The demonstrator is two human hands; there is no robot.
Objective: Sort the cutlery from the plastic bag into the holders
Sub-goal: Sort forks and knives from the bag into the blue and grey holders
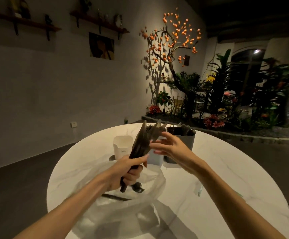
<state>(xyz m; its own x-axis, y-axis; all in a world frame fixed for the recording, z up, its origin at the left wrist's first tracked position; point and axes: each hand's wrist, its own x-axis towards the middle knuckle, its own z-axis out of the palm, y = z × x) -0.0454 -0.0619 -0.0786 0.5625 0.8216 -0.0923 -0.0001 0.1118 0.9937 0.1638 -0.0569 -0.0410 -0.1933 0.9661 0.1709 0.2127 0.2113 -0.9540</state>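
My left hand (129,171) grips a bundle of dark plastic cutlery (142,142) by the handles, tips fanned upward over the table. My right hand (171,147) reaches into the fanned tips with fingers spread, touching them. A clear plastic bag (123,202) lies open under my hands, with a dark fork (137,188) and another dark piece inside. Behind stand three holders: a white one (122,145) at the left, a pale one (155,157) partly hidden in the middle, and a grey one (185,144) at the right filled with dark cutlery.
The round white marble table (235,178) ends close on all sides, with dark floor around it. A small clear wrapper (198,189) lies to the right of the bag. A planter bed with plants and an orange-fruited tree stands behind the table at the right.
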